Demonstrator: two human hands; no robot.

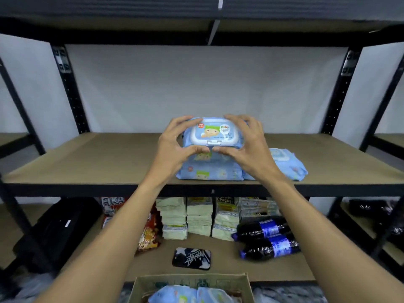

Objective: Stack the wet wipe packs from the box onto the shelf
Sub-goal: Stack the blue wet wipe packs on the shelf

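A person's left hand (175, 145) and right hand (247, 147) clamp a soft blue wet wipe pack (211, 133) from either end, fingers curled over its far edge and thumbs pressed to its near edge, thumb tips almost meeting. The pack sits on top of a stack (209, 169) of matching packs on the brown fibreboard shelf (98, 162) of a black metal rack. Its long axis runs left to right, parallel to the board's front edge. Its rounded, white-rimmed plastic lid, printed with a cartoon child, faces up, the latch turned toward the person. The film wrappers in the stack look glossy and slightly puffed. Just right of the stack, touching its base, lies a single pack (286, 162) of the same kind, lid up. On the level below the stack are piles of pale green packets (188, 217), two dark plastic bottles (269, 239) with blue labels lying on their sides, a flat black-and-white pouch (192, 258), and red snack bags (148, 235) to the left. Nearest the camera, lower than the stack, an open cardboard box (192, 283) holds more blue packs (185, 295).
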